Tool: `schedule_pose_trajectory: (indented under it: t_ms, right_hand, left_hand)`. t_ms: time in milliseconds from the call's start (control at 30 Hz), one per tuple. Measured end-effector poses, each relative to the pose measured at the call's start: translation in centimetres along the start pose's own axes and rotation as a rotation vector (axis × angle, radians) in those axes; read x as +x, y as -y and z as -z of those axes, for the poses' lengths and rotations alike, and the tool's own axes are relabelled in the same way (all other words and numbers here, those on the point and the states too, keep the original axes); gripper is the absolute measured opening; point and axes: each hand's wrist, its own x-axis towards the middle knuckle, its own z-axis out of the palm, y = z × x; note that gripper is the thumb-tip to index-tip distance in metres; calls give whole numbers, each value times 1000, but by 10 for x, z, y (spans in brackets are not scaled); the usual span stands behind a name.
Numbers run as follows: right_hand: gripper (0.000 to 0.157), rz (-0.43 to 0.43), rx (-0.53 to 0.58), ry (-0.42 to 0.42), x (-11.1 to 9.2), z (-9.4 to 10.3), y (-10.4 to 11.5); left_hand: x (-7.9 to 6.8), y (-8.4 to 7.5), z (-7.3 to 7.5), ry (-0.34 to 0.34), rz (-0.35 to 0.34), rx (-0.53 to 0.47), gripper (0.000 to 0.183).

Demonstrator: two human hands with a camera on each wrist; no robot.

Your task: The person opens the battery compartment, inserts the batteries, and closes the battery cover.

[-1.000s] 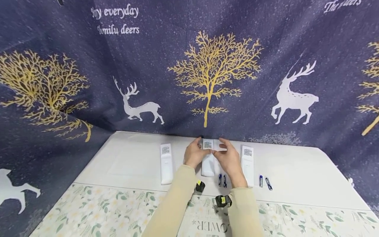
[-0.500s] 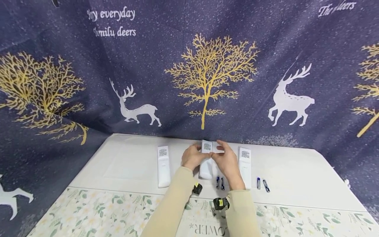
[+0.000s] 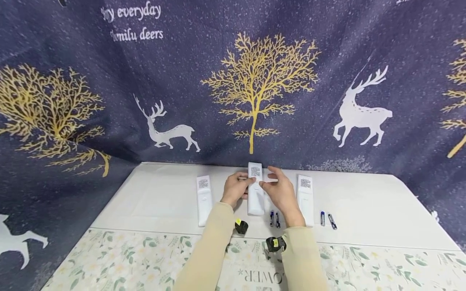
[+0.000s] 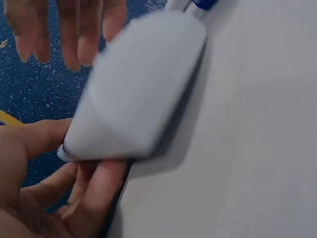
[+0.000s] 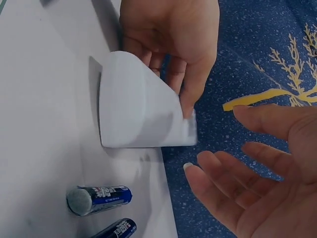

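Note:
My left hand (image 3: 234, 190) pinches the middle white remote control (image 3: 256, 203) by its left side, thumb on top and fingers beneath. The remote lies back side up, with a printed label at its far end and a closed battery cover. In the left wrist view the same remote (image 4: 133, 84) is tilted, its label end raised off the table. My right hand (image 3: 283, 196) is just to the right of it, fingers spread and relaxed. In the right wrist view that hand (image 5: 267, 178) stands apart from the remote. Two blue batteries (image 3: 272, 218) lie just nearer than my right hand.
A second white remote (image 3: 204, 202) lies to the left, and a third remote (image 3: 305, 202) to the right, partly behind my right wrist. Two more batteries (image 3: 322, 218) lie right of it. A dark blue curtain (image 3: 182, 81) hangs behind the white table (image 3: 364, 202).
The middle remote's label end has come up off the table in my left hand, whose thumb moved onto its top. My right hand has parted from my left thumb.

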Motion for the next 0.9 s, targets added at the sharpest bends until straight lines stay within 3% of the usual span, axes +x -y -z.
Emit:
schedule_pose_trajectory:
  t_ms: [333,533,900]
  right_hand:
    - [54,-7,26,2,2,-3,-2]
    - [51,7,45,18,1,-5,-2]
    - [48,109,44,76,-1,-3,1]
  left_hand:
    - [2,-5,3,3,-33,-143,37]
    - [0,-10,11,-24,-60,-174,53]
    - [-4,-27,20,-14,-116,-207,62]
